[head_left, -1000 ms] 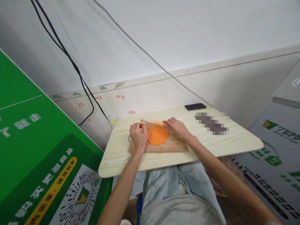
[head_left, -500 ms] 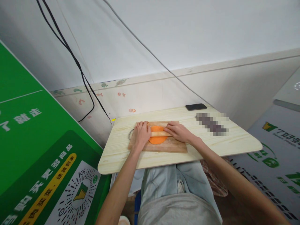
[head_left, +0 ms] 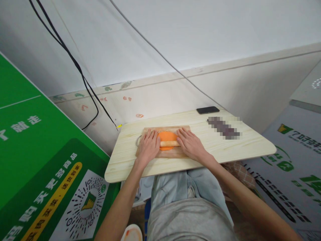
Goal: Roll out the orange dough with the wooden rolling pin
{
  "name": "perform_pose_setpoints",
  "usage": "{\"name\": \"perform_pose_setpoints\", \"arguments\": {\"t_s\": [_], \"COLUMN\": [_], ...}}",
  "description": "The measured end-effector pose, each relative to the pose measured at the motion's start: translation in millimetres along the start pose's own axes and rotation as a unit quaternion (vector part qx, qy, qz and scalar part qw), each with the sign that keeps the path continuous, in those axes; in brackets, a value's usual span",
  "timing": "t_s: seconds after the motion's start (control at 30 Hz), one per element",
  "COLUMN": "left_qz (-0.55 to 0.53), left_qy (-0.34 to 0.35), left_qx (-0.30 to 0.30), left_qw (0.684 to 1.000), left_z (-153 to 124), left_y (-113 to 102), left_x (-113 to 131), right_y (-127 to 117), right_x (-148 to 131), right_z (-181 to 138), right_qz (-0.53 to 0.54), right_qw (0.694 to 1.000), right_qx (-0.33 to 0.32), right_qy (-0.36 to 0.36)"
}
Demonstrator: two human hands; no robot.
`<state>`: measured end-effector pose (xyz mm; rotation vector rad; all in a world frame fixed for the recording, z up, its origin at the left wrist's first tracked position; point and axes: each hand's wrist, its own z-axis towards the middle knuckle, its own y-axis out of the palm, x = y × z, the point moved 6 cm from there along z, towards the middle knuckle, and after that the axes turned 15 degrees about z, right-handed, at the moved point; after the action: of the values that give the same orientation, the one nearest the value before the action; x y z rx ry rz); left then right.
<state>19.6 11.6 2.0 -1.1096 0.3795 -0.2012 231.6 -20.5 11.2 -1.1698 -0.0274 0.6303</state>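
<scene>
A flat orange dough disc (head_left: 167, 136) lies on a wooden cutting board (head_left: 173, 153) on a pale wooden table (head_left: 225, 147). A wooden rolling pin (head_left: 170, 144) rests across the near part of the disc. My left hand (head_left: 148, 146) lies flat, fingers stretched out, on the pin's left end. My right hand (head_left: 191, 144) lies flat the same way on the pin's right end. Both ends of the pin are hidden under my palms.
A black phone (head_left: 208, 109) lies at the table's far edge, with a blurred dark object (head_left: 223, 127) beside it. A green printed panel (head_left: 37, 160) stands at left, a grey printed box (head_left: 296, 157) at right. Black cables (head_left: 82, 80) hang on the wall behind.
The rolling pin moved from behind the dough onto it and has rolled toward me. My left hand left the board's edge and now presses the pin together with the right.
</scene>
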Motion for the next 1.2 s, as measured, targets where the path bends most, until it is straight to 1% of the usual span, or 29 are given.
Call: {"name": "perform_pose_setpoints", "arguments": {"t_s": [0.23, 0.43, 0.63, 0.73, 0.87, 1.03, 1.2], "left_qz": [-0.006, -0.018, -0.033, -0.029, -0.026, -0.012, -0.013], "left_qy": [-0.047, -0.058, -0.07, -0.072, -0.065, -0.06, -0.112], "left_qx": [0.017, 0.016, 0.033, 0.032, 0.016, -0.008, -0.027], "left_qw": [0.999, 0.998, 0.996, 0.996, 0.997, 0.998, 0.993], "left_z": [-25, -41, -54, -56, -45, -13, 20], "left_y": [-13, -19, -21, -20, -17, -10, 1], "left_x": [11, 17, 22, 22, 17, 7, -8], "right_y": [-3, -7, -7, -6, -3, 3, 11], "right_x": [-11, -19, -23, -22, -14, 3, 25], "right_z": [-14, -25, -36, -38, -26, 10, 52], "right_qz": [0.023, 0.025, 0.024, 0.022, 0.024, -0.002, -0.005], "right_qw": [1.0, 0.999, 0.999, 0.999, 0.999, 1.0, 0.997], "right_qx": [0.002, 0.009, 0.016, 0.015, -0.002, -0.023, -0.053], "right_qy": [-0.018, -0.039, -0.044, -0.04, -0.027, -0.001, 0.052]}}
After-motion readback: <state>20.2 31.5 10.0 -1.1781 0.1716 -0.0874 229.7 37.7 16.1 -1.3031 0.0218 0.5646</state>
